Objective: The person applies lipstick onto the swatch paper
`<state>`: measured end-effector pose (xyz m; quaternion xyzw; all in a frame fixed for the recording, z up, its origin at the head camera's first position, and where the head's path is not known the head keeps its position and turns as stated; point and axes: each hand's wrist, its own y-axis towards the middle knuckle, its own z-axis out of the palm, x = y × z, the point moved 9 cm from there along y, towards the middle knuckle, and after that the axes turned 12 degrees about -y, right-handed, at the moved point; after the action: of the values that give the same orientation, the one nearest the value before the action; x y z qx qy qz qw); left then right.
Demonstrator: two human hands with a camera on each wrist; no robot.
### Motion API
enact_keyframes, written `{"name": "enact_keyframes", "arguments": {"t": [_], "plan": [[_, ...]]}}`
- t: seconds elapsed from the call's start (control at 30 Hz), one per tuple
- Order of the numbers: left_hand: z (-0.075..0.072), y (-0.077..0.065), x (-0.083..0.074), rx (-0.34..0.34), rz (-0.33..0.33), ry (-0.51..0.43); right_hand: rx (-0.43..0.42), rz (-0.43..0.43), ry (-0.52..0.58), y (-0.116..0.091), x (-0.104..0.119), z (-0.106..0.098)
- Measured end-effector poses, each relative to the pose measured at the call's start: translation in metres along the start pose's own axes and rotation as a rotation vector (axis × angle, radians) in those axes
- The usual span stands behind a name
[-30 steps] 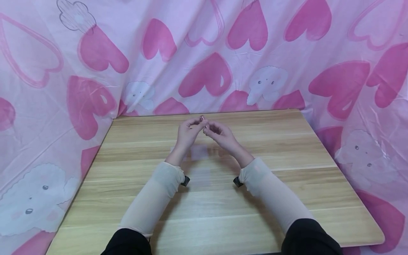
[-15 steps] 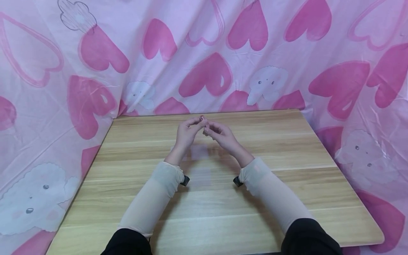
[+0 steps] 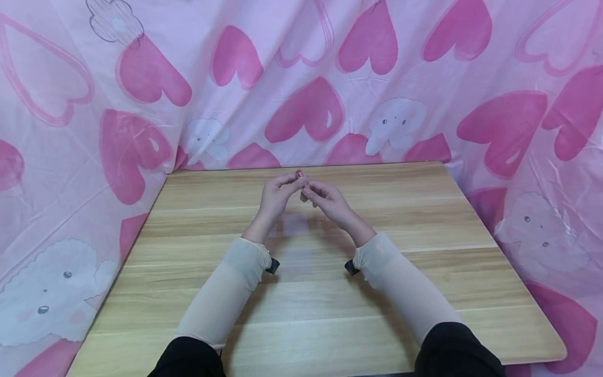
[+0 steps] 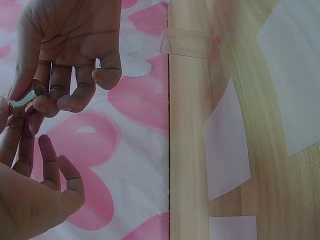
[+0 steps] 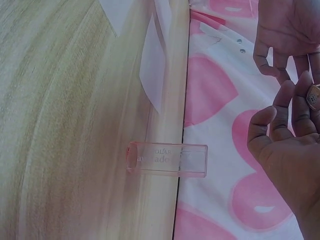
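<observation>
Over the far part of the table, my two hands meet fingertip to fingertip on a small shiny tube [image 3: 299, 174]. A reddish end shows in the head view, while in the left wrist view the tube [image 4: 24, 98] has a pale greenish middle; its exact kind is unclear. My left hand [image 3: 276, 196] pinches one part between thumb and fingers. With thumb and fingertips, my right hand [image 3: 327, 200] grips the other part, its remaining fingers loosely bent. In the right wrist view a gold patterned part of the tube [image 5: 314, 97] shows, much of it cut off by the frame edge.
A clear pinkish rectangular case [image 5: 167, 160] with lettering stands upright on the table [image 3: 424, 209]. Several pale thin sheets, one of them a sheet [image 3: 296, 225] below the hands, lie nearby. A pink heart-patterned curtain [image 3: 301, 110] hangs behind the table's far edge.
The tube has turned slightly between the fingers, and its upper end now shows redder. Both hands stay in nearly the same place, with small finger shifts.
</observation>
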<state>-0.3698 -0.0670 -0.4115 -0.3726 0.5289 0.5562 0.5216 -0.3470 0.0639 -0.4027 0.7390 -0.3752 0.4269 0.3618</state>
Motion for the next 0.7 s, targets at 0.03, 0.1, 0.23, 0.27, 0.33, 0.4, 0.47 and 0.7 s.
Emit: {"name": "enact_keyframes", "arguments": {"t": [0.03, 0.1, 0.23, 0.27, 0.33, 0.4, 0.47, 0.7], "plan": [[0.000, 0.000, 0.000, 0.004, -0.004, -0.004, 0.007, -0.002, 0.003, 0.000, 0.000, 0.001], [0.000, 0.000, 0.000, 0.012, -0.010, -0.010, 0.016, -0.004, 0.001, 0.000, 0.001, 0.001], [0.001, 0.000, 0.001, 0.032, -0.023, -0.030, 0.034, 0.006, 0.006, 0.005, -0.012, 0.003], [0.002, 0.000, 0.001, 0.037, -0.026, -0.033, 0.037, 0.008, 0.009, 0.006, -0.016, 0.004], [0.002, 0.000, 0.001, 0.047, -0.030, -0.039, 0.043, 0.014, 0.015, 0.008, -0.024, 0.005], [0.003, 0.000, 0.000, 0.061, -0.028, -0.034, 0.051, 0.015, 0.029, 0.008, -0.027, 0.005], [0.003, 0.000, 0.000, 0.075, -0.025, -0.030, 0.065, 0.014, 0.054, 0.008, -0.028, 0.006], [0.009, -0.002, -0.005, 0.141, -0.007, -0.066, 0.132, -0.004, 0.158, 0.004, -0.024, 0.008]]}}
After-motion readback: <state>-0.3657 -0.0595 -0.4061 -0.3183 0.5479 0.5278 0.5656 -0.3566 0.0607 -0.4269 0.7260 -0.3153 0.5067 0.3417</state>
